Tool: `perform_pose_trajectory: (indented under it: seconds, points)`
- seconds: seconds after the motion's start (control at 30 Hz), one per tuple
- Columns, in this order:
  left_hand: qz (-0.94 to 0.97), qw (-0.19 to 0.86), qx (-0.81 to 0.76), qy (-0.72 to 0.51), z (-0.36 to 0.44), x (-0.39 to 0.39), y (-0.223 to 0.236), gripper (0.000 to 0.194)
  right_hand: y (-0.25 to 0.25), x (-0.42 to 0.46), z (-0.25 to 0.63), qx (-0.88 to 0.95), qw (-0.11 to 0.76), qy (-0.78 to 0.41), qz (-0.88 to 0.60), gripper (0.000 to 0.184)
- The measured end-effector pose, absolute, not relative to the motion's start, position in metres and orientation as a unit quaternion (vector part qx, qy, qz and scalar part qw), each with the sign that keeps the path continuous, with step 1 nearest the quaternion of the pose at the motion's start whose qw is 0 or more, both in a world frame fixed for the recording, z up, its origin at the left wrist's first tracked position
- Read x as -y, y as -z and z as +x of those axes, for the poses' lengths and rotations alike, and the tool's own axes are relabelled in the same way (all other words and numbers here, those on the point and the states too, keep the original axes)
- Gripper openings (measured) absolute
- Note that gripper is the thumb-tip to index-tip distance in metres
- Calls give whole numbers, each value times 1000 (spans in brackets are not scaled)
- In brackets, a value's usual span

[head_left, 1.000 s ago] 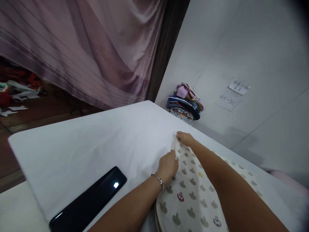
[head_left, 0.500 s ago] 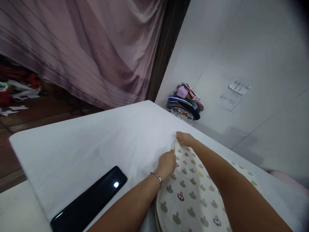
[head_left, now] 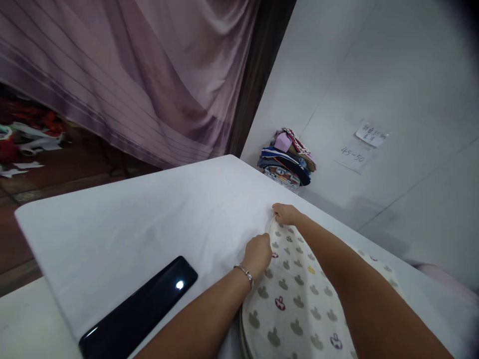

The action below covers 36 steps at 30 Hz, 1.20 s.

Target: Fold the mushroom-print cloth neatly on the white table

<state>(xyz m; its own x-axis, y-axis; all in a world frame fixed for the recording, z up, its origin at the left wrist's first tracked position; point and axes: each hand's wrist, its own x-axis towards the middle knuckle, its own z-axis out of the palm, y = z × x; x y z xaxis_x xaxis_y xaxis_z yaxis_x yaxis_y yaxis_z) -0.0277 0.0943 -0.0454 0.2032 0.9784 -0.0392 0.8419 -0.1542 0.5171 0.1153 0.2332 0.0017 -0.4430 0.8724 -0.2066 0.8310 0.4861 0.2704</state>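
A cream fabric piece [head_left: 297, 299] printed with grey and coloured bunny heads lies on the white table at the lower right. Its curved left edge shows more than one layer. My left hand [head_left: 258, 254], with a bracelet at the wrist, is closed on that left edge. Farther up, my right hand [head_left: 286, 214] pinches the fabric's far tip between thumb and fingers. The edge between my two hands runs taut and slightly raised. My right forearm hides part of the fabric's right side.
On the white table [head_left: 149, 219] a black smartphone [head_left: 138, 311] lies left of my left forearm. A stack of folded cloth [head_left: 286, 159] stands beyond the table's edge by the wall. Handwritten paper notes [head_left: 370, 134] are stuck there. A pink curtain [head_left: 149, 75] hangs behind.
Almost nothing differs. My left hand has shifted very slightly, still closed on the fabric edge, and my right hand keeps its pinch at the tip.
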Motion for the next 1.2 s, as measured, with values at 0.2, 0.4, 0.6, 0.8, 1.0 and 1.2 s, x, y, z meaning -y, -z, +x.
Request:
perform_pose_trajectory:
  seconds: [0.2, 0.4, 0.6, 0.8, 1.0, 1.2]
  points:
    - [752, 205, -608, -151, -30, -91, 40, 25, -1, -240, 107, -835, 201, -53, 509, 23]
    - [766, 162, -603, -154, -32, -91, 38, 30, -5, -240, 103, -837, 223, -56, 496, 37]
    - [770, 142, -600, -162, -28, -90, 39, 27, -8, -242, 95, -839, 258, -65, 475, 33]
    - [771, 160, -593, -169, -25, -89, 41, 28, -13, -242, 93, -839, 267, -66, 470, 31]
    - [753, 190, -601, -186, -25, -92, 43, 25, -13, -246, 106, -830, 231, -59, 504, 34]
    - [741, 225, -602, -197, -28, -96, 47, 25, -10, -249, 118, -843, 171, -49, 508, 39]
